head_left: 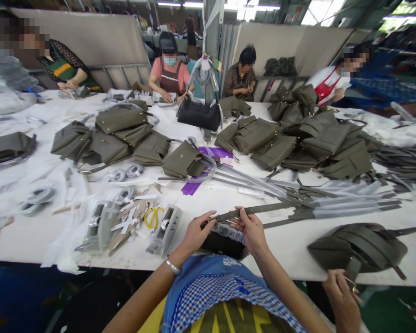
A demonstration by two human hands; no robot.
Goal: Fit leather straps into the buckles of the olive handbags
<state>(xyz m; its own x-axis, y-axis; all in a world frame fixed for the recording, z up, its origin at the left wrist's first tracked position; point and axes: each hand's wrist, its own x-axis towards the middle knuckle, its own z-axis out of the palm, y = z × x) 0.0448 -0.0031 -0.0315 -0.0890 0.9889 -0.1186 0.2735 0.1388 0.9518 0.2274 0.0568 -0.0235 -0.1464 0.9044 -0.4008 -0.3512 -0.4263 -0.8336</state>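
A dark olive strap point(270, 208) with small holes runs across in front of me. My left hand point(198, 232) pinches its near end. Further along, my right hand point(251, 231) grips the same strap between thumb and fingers. Just below both hands, an olive handbag point(222, 245) lies against the table edge at my apron, with clear plastic wrap at its opening. Part of that bag is hidden by my hands. Beyond my right hand, several more straps point(346, 203), partly sleeved in grey film, lie in a bundle.
Tape dispensers point(164, 231) and yellow-handled scissors point(154, 217) lie at left among paper scraps. Olive bags are heaped at left and right point(326, 134). A black bag point(199, 114) hangs at the central post. At right, a co-worker's hand point(343, 296) holds another bag's point(357, 247) strap. Several people work opposite.
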